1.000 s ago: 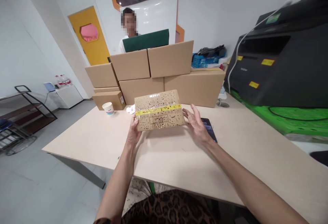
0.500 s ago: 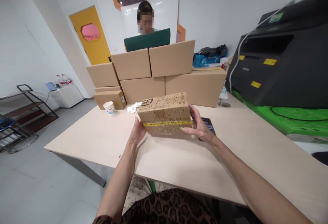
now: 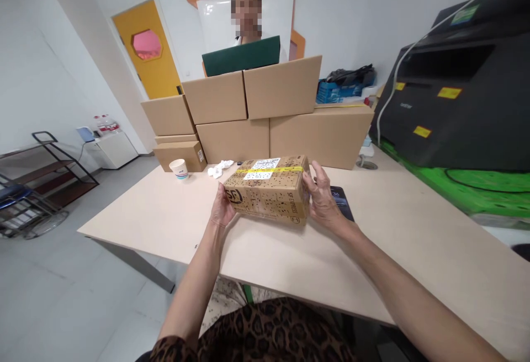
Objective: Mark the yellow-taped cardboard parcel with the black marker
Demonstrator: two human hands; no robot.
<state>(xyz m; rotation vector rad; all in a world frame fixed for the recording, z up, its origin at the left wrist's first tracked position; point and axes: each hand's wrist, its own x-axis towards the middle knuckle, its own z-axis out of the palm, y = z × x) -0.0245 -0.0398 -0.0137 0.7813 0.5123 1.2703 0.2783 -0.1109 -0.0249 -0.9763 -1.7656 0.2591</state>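
Between my two hands is a brown cardboard box (image 3: 269, 199) printed with dark specks and "SF" lettering. A yellow strip and a white label (image 3: 262, 169) show on its upper face, and the box tilts slightly over the table. My left hand (image 3: 222, 207) grips its left end, with the fingers partly hidden behind it. At the right end, my right hand (image 3: 325, 199) holds the box with fingers bent against the side. A dark phone (image 3: 343, 205) lies on the table just past my right hand.
Stacked plain cartons (image 3: 232, 141) stand along the back of the table (image 3: 144, 213), a green box (image 3: 242, 56) on top. A paper cup (image 3: 179, 169) and crumpled tissue (image 3: 220, 168) sit at back left. A large black printer (image 3: 447, 91) stands at right. Someone stands behind the cartons.
The cardboard box has been turned in my hands: its labelled face now shows on top and the "SF" side faces me. The person behind the cartons appears more upright.
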